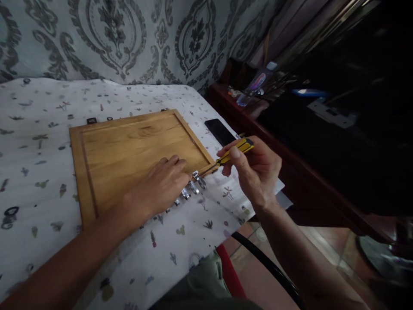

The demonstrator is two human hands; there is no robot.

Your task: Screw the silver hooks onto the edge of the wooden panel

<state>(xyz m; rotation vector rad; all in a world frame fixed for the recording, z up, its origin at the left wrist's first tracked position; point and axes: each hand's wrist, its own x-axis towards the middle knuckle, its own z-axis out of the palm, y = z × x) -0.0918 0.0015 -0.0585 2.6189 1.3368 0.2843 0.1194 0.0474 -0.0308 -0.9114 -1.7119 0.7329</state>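
A framed wooden panel [135, 146] lies flat on a table covered with a printed white cloth. Along its near edge sits a row of shiny curved metal hooks [193, 187]. My left hand [164, 183] rests over that edge, fingers bent and pressed together beside the hooks; its thumb and whatever its fingertips grip are hidden. Between the thumb and fingers of my right hand [254, 172] is a screwdriver with a yellow and black handle [237, 151]. Its shaft points left and down to the panel's near right corner, close to the end hook.
A dark phone [220, 131] lies right of the panel. Beyond it, a plastic bottle [256, 85] stands on a dark wooden surface with a blue-handled item [310, 93] and a metal plate [332, 113]. A patterned curtain [129, 38] hangs behind the table.
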